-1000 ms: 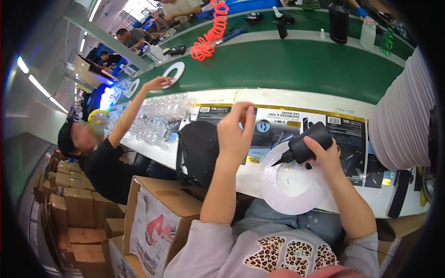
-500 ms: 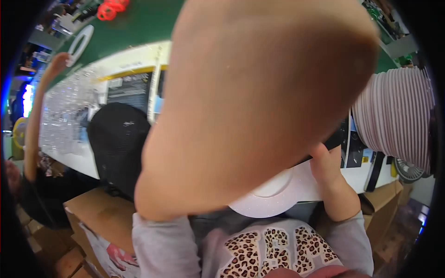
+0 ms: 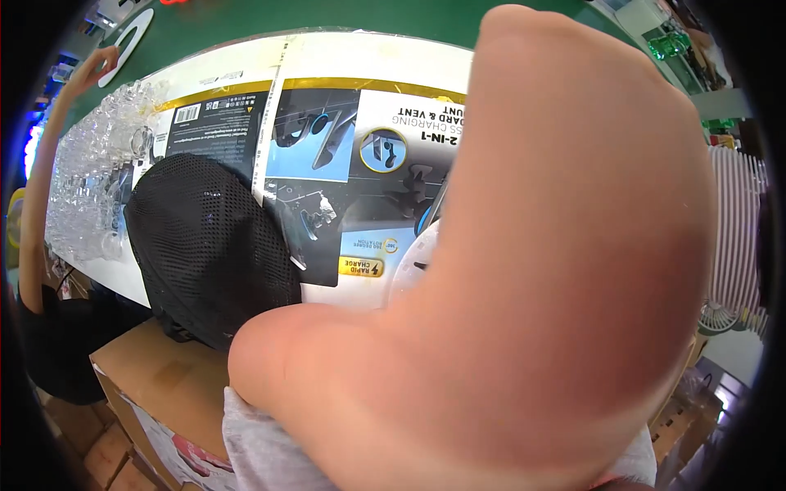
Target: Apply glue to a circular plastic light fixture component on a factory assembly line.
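Note:
My bare left arm, raised very near the camera, fills the middle and right of the view. It comes from a grey sleeve at the lower left, and I cannot make out its fingers. Behind this arm my right hand is hidden. Part of a white round disc with a small dark mark shows at the arm's left edge, on the table. Nearest the bent part of the arm lies a black mesh, cap-shaped thing, partly over the table's front edge.
Printed flattened cartons cover the white tabletop. Clear plastic pieces pile at the left, where a co-worker's hand holds a white ring. A cardboard box stands below. Stacked white ribbed pieces and a small fan are at right.
My left arm has shifted right across the view, uncovering more of the printed cartons. My right hand, which was on the white disc, is now hidden behind it.

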{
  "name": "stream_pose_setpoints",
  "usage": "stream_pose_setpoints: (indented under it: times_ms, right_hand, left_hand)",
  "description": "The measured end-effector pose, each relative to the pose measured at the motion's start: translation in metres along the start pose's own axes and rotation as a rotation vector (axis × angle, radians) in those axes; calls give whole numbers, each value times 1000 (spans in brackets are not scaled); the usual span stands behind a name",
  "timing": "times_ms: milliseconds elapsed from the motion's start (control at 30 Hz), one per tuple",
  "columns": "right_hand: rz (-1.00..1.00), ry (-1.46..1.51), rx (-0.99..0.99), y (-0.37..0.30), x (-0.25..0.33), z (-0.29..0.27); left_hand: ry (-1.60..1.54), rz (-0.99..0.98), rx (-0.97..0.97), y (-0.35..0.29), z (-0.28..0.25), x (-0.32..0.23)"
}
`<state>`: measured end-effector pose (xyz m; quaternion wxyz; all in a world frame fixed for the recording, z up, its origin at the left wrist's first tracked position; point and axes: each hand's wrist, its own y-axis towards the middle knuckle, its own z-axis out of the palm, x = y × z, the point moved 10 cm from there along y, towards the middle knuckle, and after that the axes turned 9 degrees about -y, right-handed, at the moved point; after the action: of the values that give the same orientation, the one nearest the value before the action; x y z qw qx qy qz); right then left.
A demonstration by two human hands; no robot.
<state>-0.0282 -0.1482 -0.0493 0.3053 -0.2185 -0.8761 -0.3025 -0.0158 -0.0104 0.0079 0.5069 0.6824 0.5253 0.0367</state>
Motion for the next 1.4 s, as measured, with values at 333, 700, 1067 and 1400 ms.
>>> stream_pose_setpoints:
  times_ms: [333,700,1067,1400]
  right_hand:
    - [25,99,-125,3,2,-12]
    - [19,27,-99,4,6,-6]
    - [-2,53,-144,4,6,-9]
    - [-27,-6,-120,4,7,-7]
  left_hand:
    - [34,-16,16,-6,-3,5]
    - [75,-21,36,-8,-7,6]
    - [124,-24,63,-8,-5,7]
    - [169,-25,89,-9,-3,8]
